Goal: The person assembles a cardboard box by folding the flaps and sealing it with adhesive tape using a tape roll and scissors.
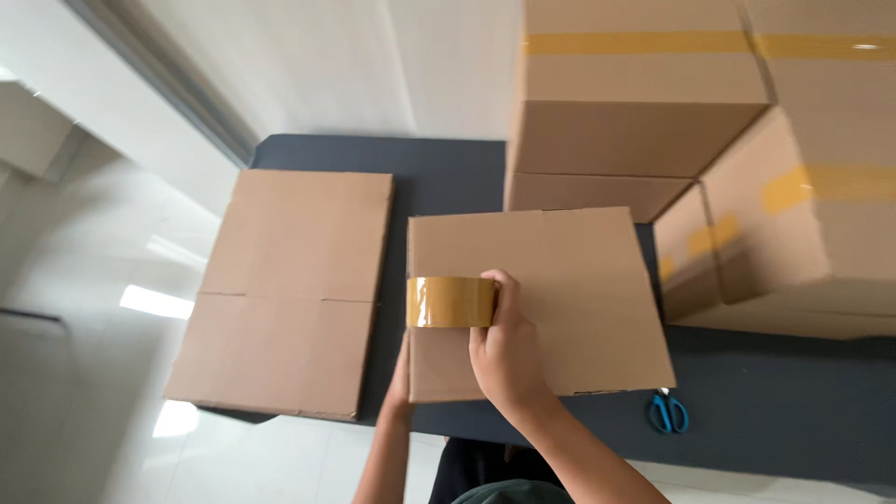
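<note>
Tape, one brown translucent roll (450,301), stands on edge at the left rim of the single closed brown cardboard box (560,289) in front. The right hand (506,345) clasps the roll from its 3 o'clock side, fingers curled over the rim. The left hand (401,373) sits at the box's 7 o'clock, mostly hidden (its grip cannot be told). One flattened brown cardboard sheet (289,289) lies at 9 o'clock, three taped cartons (644,93) stack at 1 o'clock, and one pair of blue-handled scissors (668,412) rests at 4 o'clock on the dark table (775,392).
</note>
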